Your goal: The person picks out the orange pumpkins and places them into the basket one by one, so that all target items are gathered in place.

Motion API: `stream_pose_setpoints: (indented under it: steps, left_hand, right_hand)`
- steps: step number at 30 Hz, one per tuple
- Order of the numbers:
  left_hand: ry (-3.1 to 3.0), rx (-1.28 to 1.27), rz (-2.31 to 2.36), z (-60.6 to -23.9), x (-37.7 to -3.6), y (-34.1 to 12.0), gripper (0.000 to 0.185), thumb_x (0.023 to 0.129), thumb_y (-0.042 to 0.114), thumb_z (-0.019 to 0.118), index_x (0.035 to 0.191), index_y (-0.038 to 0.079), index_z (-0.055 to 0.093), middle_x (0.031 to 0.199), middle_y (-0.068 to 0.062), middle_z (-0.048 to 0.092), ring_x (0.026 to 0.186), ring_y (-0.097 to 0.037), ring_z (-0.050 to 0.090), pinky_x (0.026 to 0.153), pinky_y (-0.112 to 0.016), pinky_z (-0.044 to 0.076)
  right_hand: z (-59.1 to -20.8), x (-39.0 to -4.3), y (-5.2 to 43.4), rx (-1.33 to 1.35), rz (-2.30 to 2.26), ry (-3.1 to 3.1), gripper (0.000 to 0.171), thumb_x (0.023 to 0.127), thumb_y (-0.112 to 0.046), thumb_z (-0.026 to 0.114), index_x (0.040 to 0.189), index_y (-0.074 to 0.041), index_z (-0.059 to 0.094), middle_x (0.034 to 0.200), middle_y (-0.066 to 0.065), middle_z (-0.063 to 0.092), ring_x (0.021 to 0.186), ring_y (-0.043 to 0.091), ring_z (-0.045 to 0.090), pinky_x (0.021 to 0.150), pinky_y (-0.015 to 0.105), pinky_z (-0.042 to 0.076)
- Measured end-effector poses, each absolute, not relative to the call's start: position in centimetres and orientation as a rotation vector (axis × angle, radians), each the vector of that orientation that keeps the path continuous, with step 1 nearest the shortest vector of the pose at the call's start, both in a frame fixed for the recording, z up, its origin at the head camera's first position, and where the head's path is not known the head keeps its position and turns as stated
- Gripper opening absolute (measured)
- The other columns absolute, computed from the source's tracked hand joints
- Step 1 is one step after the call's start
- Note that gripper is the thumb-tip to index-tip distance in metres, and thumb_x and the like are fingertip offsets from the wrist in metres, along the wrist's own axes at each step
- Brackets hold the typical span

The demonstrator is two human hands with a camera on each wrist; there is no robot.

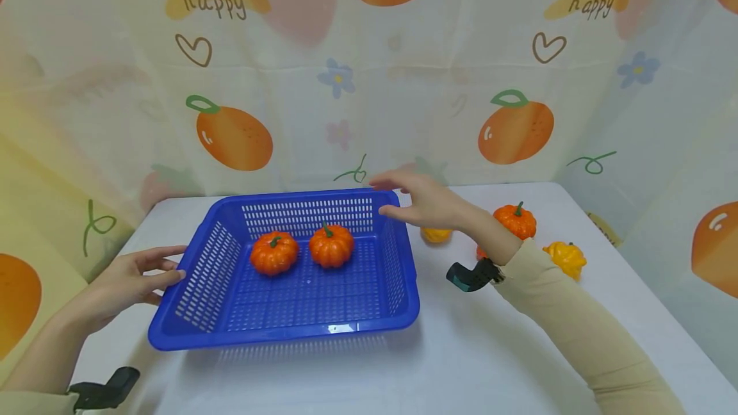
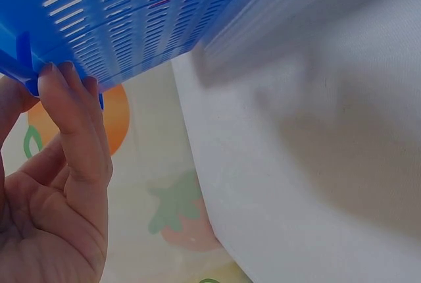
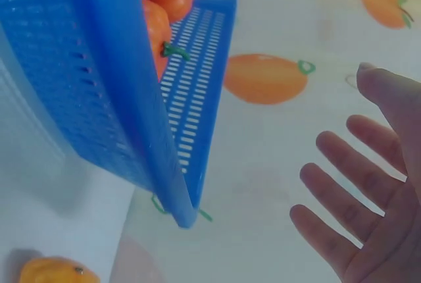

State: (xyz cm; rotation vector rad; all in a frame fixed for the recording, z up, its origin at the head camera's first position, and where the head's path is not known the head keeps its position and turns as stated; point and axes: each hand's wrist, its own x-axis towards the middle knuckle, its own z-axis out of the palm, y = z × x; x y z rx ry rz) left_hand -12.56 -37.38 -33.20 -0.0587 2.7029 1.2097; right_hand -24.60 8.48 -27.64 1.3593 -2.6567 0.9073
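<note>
A blue plastic basket [image 1: 282, 337] with slotted walls holds two small orange pumpkins, one at the left [image 1: 274, 253] and one at the right [image 1: 331, 246]. At its left side, my left hand [image 1: 123, 284] pinches the rim between thumb and fingers; the left wrist view shows the fingertips curled up against the basket's outer wall [image 2: 131, 33]. My right hand [image 1: 423, 200] hovers by the far right corner, thumb and fingers spread. From the right wrist, that hand [image 3: 375, 210] appears apart from the basket's edge [image 3: 141, 99] and holds nothing.
Right of the basket on the white table [image 1: 461, 357] lie an orange pumpkin [image 1: 516, 219], a yellow one [image 1: 566, 260] and another yellow one [image 1: 436, 235] partly behind my right hand. A reddish piece shows beside my right forearm. A fruit-patterned curtain [image 1: 369, 114] hangs behind.
</note>
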Motion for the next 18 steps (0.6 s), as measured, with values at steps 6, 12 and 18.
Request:
stream_pose_setpoints:
  steps: [6,12,18]
  left_hand:
    - [2.695,-0.06,1.216,-33.2,-12.5,-37.4,0.07,0.088,0.032,0.061,0.141,-0.001,0.03,0.103,-0.019,0.054,0.079,-0.017,0.063,0.067,-0.032,0.056]
    - [2.702,-0.051,1.218,-33.2,-12.6,-37.4,0.069,0.088,0.031,0.061,0.141,-0.002,0.03,0.102,-0.019,0.053,0.078,-0.016,0.063,0.067,-0.032,0.056]
    - [2.697,-0.035,1.234,-33.2,-12.6,-37.4,0.068,0.089,0.029,0.061,0.141,-0.003,0.03,0.099,-0.017,0.052,0.077,-0.015,0.063,0.067,-0.032,0.056]
  right_hand:
    - [-27.9,-24.1,10.3,1.284,0.912,-2.632,0.047,0.087,-0.025,0.064,0.13,-0.016,0.049,0.127,0.002,0.053,0.118,0.018,0.05,0.095,0.04,0.044]
    - [-28.3,-23.4,12.2,1.232,0.96,-2.614,0.047,0.086,-0.022,0.065,0.131,-0.019,0.05,0.129,0.002,0.053,0.119,0.02,0.048,0.095,0.044,0.044]
    - [-28.9,-22.6,14.2,1.121,0.948,-2.619,0.047,0.086,-0.021,0.066,0.13,-0.014,0.051,0.128,0.003,0.054,0.119,0.02,0.048,0.097,0.042,0.043]
